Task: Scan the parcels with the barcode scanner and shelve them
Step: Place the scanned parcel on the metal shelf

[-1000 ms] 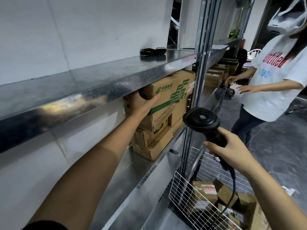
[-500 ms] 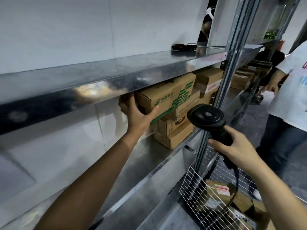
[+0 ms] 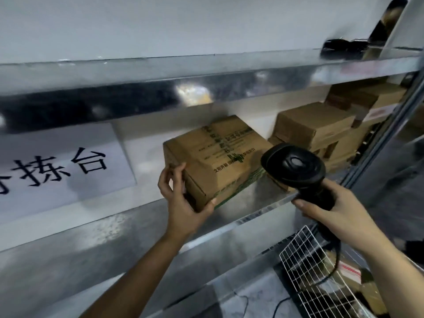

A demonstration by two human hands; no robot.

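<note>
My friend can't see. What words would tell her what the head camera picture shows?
A person's left hand grips a brown cardboard parcel at a metal shelf, while the right hand holds a black barcode scanner. More boxes sit stacked further along, and a wire basket shows below.

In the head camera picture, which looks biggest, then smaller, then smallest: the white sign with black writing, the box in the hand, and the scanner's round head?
1. White sign, largest.
2. Cardboard box held by the left hand.
3. Scanner head, smallest, though it sits nearer the camera, so it may really be smaller still.
</note>
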